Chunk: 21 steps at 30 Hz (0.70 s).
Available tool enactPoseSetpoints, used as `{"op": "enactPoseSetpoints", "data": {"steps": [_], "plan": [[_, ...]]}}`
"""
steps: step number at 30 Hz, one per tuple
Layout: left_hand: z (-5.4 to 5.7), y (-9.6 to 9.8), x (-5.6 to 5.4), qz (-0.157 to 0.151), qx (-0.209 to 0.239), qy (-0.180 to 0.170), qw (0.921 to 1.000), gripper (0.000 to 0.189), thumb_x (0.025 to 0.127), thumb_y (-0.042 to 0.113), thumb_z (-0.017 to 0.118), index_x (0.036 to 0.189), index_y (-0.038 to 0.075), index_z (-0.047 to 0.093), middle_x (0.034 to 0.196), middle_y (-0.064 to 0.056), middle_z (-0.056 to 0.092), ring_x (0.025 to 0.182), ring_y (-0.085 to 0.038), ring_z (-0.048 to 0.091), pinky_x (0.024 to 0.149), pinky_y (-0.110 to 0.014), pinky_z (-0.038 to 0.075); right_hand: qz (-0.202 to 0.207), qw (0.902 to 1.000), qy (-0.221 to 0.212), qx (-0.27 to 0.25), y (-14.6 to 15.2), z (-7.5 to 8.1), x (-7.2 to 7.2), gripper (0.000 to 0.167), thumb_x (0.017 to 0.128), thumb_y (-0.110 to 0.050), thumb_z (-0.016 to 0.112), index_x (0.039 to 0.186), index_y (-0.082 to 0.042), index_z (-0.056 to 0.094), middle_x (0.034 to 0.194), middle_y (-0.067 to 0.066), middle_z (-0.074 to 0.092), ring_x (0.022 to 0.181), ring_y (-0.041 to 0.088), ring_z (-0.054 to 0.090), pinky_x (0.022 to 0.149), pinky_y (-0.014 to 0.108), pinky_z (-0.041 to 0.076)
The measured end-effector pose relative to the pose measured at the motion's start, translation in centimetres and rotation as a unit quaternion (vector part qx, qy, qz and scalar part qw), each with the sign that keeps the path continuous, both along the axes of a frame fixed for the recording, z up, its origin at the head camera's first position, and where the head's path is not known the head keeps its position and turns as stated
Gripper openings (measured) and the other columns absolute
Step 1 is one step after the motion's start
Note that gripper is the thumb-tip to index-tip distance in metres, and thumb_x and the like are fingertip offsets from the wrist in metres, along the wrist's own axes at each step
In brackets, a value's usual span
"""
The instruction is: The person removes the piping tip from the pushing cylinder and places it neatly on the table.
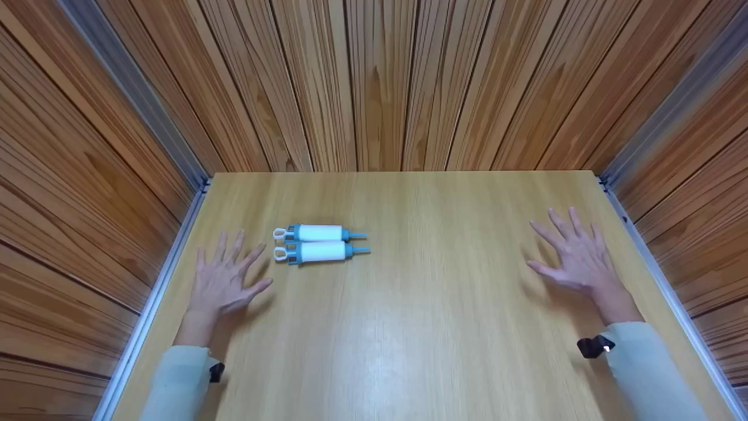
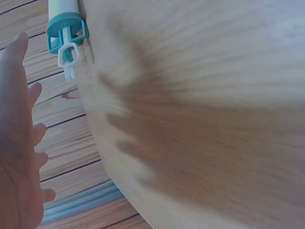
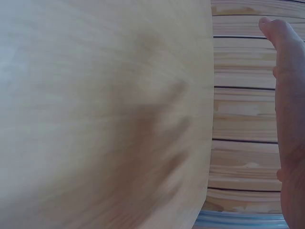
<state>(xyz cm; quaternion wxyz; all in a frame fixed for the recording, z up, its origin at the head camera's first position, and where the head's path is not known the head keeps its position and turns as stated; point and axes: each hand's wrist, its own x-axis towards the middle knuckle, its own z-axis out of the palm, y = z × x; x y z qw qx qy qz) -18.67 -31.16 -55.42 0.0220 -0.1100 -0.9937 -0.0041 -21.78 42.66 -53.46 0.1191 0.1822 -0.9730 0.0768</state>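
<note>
Two syringe-like tools with white barrels and blue ends lie side by side on the table, left of its middle. The far syringe-like tool point(image 1: 320, 233) and the near syringe-like tool point(image 1: 322, 251) both point their thin blue tips right, with white ring handles at the left. My left hand point(image 1: 221, 283) is spread just left of them, holding nothing; in the left wrist view one ring handle point(image 2: 69, 55) shows beyond the thumb. Far over on the right side, my right hand point(image 1: 575, 257) is spread with nothing in it, its shadow falling on the wood.
The light wooden table point(image 1: 421, 327) is bordered by metal rails point(image 1: 155, 292) at left and right. Wood-plank walls point(image 1: 377, 88) rise behind it and on both sides. Each sleeve has a small black wrist camera point(image 1: 595, 346).
</note>
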Motion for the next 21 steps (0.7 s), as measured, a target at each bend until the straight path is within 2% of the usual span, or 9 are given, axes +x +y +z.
{"op": "enactPoseSetpoints", "data": {"steps": [9,15,21], "plan": [[0.4,2.1,-1.4,-0.037,0.009,0.017,0.9991,0.088,0.1,0.077,0.058,0.174,0.034,0.042,0.189,-0.017,0.025,0.173,-0.055,0.023,0.131,-0.089,0.021,0.023,0.9997,0.008,0.003,-2.5,0.3,-1.1,0.087,0.092,-0.056,0.078,0.168,-0.025,0.05,0.18,0.025,0.038,0.167,0.063,0.027,0.123,0.094,0.023],[0.9,3.3,-2.1,-0.044,0.013,0.009,0.9989,0.088,0.1,0.078,0.057,0.175,0.036,0.04,0.19,-0.015,0.021,0.175,-0.053,0.017,0.133,-0.088,0.018,0.034,0.9991,0.02,0.017,-4.1,0.3,-1.8,0.086,0.091,-0.058,0.076,0.167,-0.025,0.052,0.18,0.024,0.041,0.167,0.062,0.029,0.125,0.092,0.025],[1.0,4.1,-2.4,-0.05,0.032,0.004,0.9982,0.087,0.1,0.075,0.059,0.175,0.035,0.041,0.189,-0.016,0.024,0.176,-0.052,0.017,0.133,-0.088,0.018,0.044,0.9986,0.02,0.02,-5.3,0.2,-1.8,0.087,0.091,-0.059,0.075,0.168,-0.025,0.052,0.18,0.023,0.041,0.167,0.062,0.03,0.126,0.092,0.023]]}}
